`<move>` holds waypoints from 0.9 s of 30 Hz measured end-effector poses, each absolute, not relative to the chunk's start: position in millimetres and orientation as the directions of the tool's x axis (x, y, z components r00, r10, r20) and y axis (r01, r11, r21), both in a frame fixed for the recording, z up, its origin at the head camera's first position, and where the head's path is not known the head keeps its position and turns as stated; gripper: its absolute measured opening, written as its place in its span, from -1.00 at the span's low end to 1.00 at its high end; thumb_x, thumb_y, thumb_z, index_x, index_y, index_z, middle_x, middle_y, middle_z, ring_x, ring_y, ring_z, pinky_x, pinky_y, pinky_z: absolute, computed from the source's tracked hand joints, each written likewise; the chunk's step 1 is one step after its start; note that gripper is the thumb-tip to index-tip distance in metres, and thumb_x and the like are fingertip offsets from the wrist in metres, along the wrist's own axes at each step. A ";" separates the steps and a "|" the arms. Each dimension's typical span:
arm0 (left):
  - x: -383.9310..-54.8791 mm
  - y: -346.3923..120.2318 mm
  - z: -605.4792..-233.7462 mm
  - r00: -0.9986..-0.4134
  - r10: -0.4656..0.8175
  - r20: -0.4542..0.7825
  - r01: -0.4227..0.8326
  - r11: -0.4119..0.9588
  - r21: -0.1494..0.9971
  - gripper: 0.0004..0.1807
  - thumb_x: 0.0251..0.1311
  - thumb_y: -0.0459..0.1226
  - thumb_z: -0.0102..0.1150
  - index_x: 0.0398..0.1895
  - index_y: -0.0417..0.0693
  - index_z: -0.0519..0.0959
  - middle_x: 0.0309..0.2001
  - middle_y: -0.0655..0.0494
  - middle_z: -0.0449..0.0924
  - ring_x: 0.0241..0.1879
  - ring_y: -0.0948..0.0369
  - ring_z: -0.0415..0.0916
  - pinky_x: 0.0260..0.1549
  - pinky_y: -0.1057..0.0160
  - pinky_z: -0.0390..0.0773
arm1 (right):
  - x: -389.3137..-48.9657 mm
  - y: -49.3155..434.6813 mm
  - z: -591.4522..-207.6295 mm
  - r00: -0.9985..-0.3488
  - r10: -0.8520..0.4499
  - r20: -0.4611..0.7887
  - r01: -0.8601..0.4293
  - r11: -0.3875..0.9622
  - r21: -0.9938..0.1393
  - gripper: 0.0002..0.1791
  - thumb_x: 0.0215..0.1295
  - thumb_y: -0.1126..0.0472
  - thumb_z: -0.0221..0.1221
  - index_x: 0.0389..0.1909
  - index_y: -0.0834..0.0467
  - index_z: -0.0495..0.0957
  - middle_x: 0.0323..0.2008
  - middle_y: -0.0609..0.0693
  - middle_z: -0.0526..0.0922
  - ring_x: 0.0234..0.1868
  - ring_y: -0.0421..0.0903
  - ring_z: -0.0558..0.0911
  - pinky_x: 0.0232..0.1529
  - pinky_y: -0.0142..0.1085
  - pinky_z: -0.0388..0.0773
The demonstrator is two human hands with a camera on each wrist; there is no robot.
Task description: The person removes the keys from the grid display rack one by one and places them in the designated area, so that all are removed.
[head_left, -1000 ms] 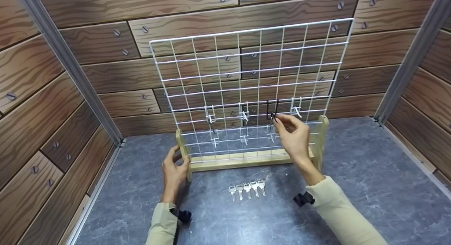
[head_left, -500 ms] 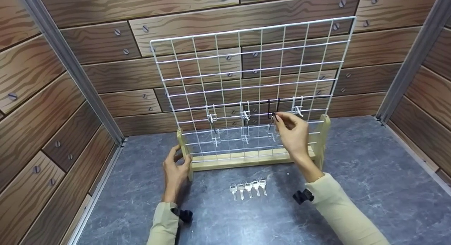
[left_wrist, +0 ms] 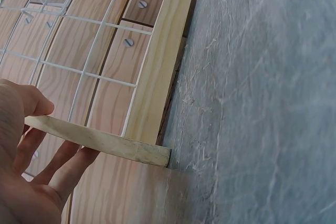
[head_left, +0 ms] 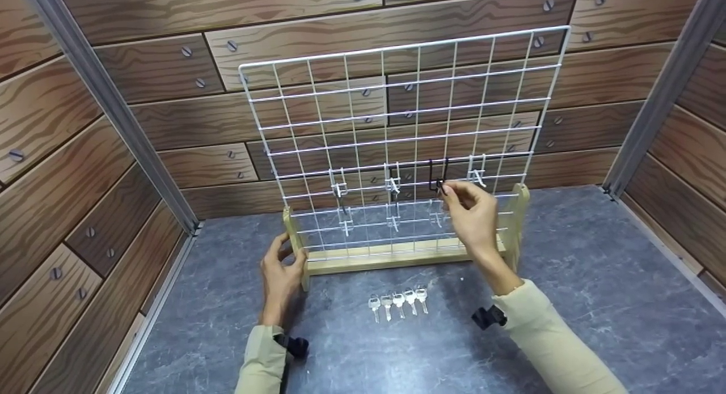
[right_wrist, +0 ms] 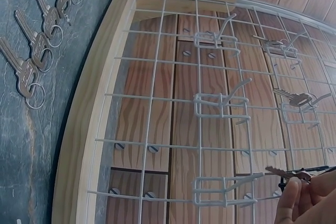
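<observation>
At the black wire hook point(head_left: 431, 177) on the white wire grid point(head_left: 418, 82), my right hand point(head_left: 475, 215) pinches a key point(right_wrist: 283, 172) near its bow. The key lies along the hook in the right wrist view; whether its ring is over the hook is hidden by the fingers. My left hand point(head_left: 281, 272) grips the wooden side post point(left_wrist: 105, 141) of the stand, thumb on one face and fingers on the other. Two white hooks left of the black one carry keys, one key point(right_wrist: 300, 99) plain in the right wrist view.
Several keys with rings point(head_left: 399, 305) lie in a row on the grey tabletop point(head_left: 363, 354) before the stand. A white hook point(head_left: 477, 177) sits right of my right hand. Lower white hooks point(head_left: 392, 223) line the grid. Wood-patterned walls point(head_left: 306, 20) stand around.
Both hands keep nearly the same place. The key at the black hook, visible hanging below the right fingers earlier, is now mostly hidden behind them in the head view.
</observation>
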State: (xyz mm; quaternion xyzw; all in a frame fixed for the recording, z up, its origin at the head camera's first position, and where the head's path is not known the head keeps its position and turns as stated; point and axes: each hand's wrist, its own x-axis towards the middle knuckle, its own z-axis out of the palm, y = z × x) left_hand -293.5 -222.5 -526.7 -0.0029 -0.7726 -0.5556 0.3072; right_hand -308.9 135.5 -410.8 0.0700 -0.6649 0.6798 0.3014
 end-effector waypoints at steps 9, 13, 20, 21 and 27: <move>-293.8 -223.1 -527.5 -0.809 -0.324 0.491 0.347 0.412 0.843 -0.55 0.19 -0.48 0.39 0.19 -0.19 0.66 0.08 -0.26 0.77 -0.01 -0.18 0.78 -0.11 -0.25 0.73 | -302.8 139.5 -408.1 -0.811 0.310 0.497 -0.497 0.083 -0.864 -0.87 0.41 0.45 0.30 -0.17 0.50 0.71 -0.36 0.06 0.80 -0.47 -0.32 0.71 -0.34 -0.44 0.70; -293.6 -223.1 -527.0 -0.809 -0.329 0.488 0.341 0.413 0.844 -0.55 0.18 -0.48 0.40 0.17 -0.17 0.67 0.09 -0.25 0.76 -0.01 -0.19 0.78 -0.10 -0.28 0.73 | -301.2 140.7 -406.8 -0.813 0.306 0.496 -0.495 0.088 -0.865 -0.88 0.41 0.45 0.30 -0.17 0.48 0.72 -0.33 0.10 0.81 -0.43 -0.24 0.75 -0.31 -0.41 0.71; -293.3 -222.6 -526.6 -0.812 -0.334 0.478 0.339 0.396 0.853 -0.54 0.18 -0.47 0.39 0.19 -0.18 0.66 0.09 -0.24 0.77 -0.01 -0.17 0.78 -0.04 -0.30 0.70 | -298.1 141.2 -405.2 -0.809 0.307 0.501 -0.504 0.075 -0.860 -0.89 0.40 0.49 0.27 -0.17 0.51 0.69 -0.31 0.21 0.79 -0.42 -0.17 0.75 -0.30 -0.41 0.71; -293.3 -222.6 -526.7 -0.811 -0.334 0.480 0.341 0.396 0.853 -0.54 0.18 -0.48 0.38 0.19 -0.18 0.66 0.09 -0.24 0.77 0.00 -0.18 0.78 -0.05 -0.30 0.71 | -297.8 141.0 -405.0 -0.809 0.306 0.501 -0.504 0.075 -0.860 -0.89 0.41 0.49 0.26 -0.17 0.51 0.68 -0.31 0.21 0.79 -0.42 -0.18 0.75 -0.30 -0.41 0.71; -293.3 -222.4 -525.9 -0.817 -0.335 0.470 0.334 0.389 0.858 -0.54 0.19 -0.47 0.37 0.19 -0.17 0.67 0.11 -0.23 0.76 0.00 -0.17 0.78 -0.06 -0.26 0.72 | -295.4 141.0 -403.6 -0.810 0.305 0.502 -0.510 0.059 -0.858 -0.89 0.41 0.50 0.25 -0.17 0.52 0.67 -0.31 0.15 0.78 -0.40 -0.25 0.73 -0.29 -0.43 0.71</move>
